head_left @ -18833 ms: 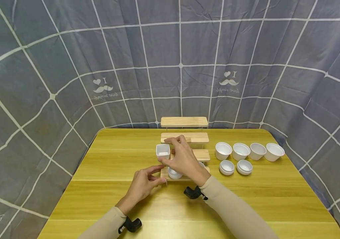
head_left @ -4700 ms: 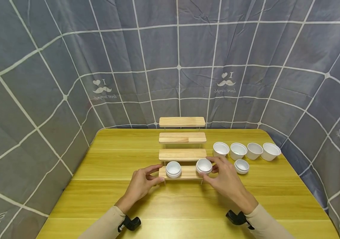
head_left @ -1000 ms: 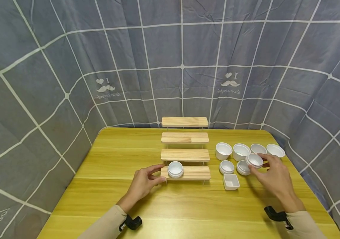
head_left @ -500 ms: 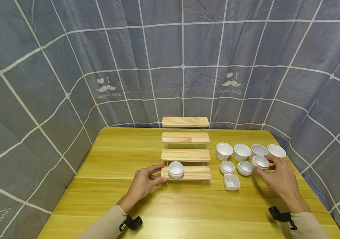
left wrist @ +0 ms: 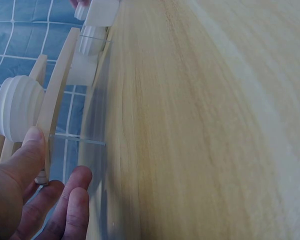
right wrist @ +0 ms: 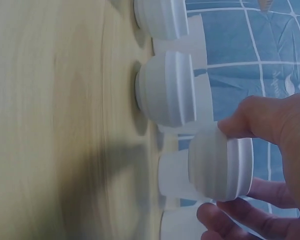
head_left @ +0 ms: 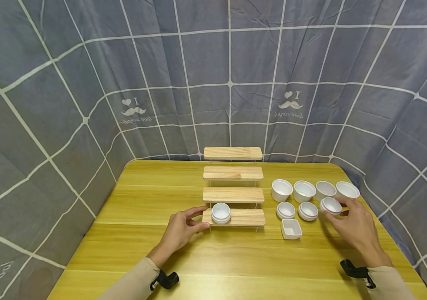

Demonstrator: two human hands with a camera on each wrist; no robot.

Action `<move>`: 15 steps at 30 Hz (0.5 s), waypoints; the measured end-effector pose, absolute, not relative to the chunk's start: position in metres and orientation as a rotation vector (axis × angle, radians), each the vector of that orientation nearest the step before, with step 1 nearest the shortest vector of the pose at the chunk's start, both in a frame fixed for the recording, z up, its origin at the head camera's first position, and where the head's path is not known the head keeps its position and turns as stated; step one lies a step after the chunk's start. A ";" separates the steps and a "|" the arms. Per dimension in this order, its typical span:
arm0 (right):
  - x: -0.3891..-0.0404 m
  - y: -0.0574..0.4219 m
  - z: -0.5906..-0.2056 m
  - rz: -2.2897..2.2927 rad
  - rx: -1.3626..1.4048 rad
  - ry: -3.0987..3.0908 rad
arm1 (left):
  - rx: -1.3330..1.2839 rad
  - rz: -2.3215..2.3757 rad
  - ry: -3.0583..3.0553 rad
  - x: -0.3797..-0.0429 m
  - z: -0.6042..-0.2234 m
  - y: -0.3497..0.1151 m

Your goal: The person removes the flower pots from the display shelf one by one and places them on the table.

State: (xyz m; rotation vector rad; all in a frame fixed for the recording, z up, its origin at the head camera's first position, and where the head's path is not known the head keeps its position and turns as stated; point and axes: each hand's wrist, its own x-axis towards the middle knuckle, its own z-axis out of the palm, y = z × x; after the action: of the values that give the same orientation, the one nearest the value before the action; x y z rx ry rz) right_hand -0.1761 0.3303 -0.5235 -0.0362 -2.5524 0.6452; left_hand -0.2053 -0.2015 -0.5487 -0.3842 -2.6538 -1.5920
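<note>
A tiered stand has wooden shelves, and my left hand [head_left: 180, 228] pinches the left end of its lowest shelf [head_left: 245, 216], thumb on top in the left wrist view. On that shelf sits a small round white ribbed bowl [head_left: 221, 213]. At the right, my right hand [head_left: 356, 225] holds another round white bowl [head_left: 331, 206] between thumb and fingers. The right wrist view shows this held bowl [right wrist: 215, 162] raised off the table. Beside it on the tabletop are two similar round bowls [head_left: 308, 211] [head_left: 285, 210], and a square white bowl [head_left: 291, 229] lies in front.
Several larger white cups [head_left: 304, 191] stand in a row behind the small bowls. The stand's upper shelves [head_left: 232, 153] rise toward the back, on clear supports. A grey grid-patterned curtain [head_left: 206, 58] surrounds the wooden table [head_left: 153, 191].
Earlier the right hand held the square bowl over the stand, then touched a round bowl on the lowest shelf's right. That round bowl has since moved right, lowering lately. Left hand still.
</note>
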 end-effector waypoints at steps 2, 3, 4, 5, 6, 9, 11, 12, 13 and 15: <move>-0.176 0.332 -0.524 0.640 -0.046 -2.564 | -0.387 -1.601 -2.651 -0.205 -0.549 -0.202; -0.176 0.333 -0.525 0.639 -0.050 -2.571 | -0.389 -1.604 -2.649 -0.206 -0.549 -0.202; -0.176 0.334 -0.525 0.638 -0.054 -2.577 | -0.389 -1.606 -2.649 -0.206 -0.549 -0.202; -0.176 0.335 -0.525 0.638 -0.057 -2.583 | -0.390 -1.604 -2.649 -0.206 -0.549 -0.202; -0.176 0.336 -0.525 0.636 -0.060 -2.591 | -0.390 -1.601 -2.650 -0.206 -0.549 -0.202; -0.177 0.337 -0.526 0.622 -0.062 -2.601 | -0.389 -1.590 -2.653 -0.206 -0.549 -0.202; -0.178 0.338 -0.526 0.616 -0.061 -2.604 | -0.394 -1.582 -2.654 -0.206 -0.548 -0.202; -0.178 0.339 -0.527 0.610 -0.060 -2.605 | -0.396 -1.579 -2.654 -0.206 -0.547 -0.202; -0.179 0.339 -0.527 0.604 -0.060 -2.605 | -0.398 -1.578 -2.655 -0.205 -0.547 -0.202; -0.180 0.340 -0.528 0.604 -0.062 -2.613 | -0.397 -1.575 -2.660 -0.206 -0.547 -0.202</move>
State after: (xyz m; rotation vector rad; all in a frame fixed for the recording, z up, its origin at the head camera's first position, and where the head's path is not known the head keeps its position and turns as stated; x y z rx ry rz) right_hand -0.1798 0.3401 -0.5277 -0.0623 -2.6133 0.6036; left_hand -0.2056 -0.2017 -0.5475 -0.3969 -2.6597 -1.5745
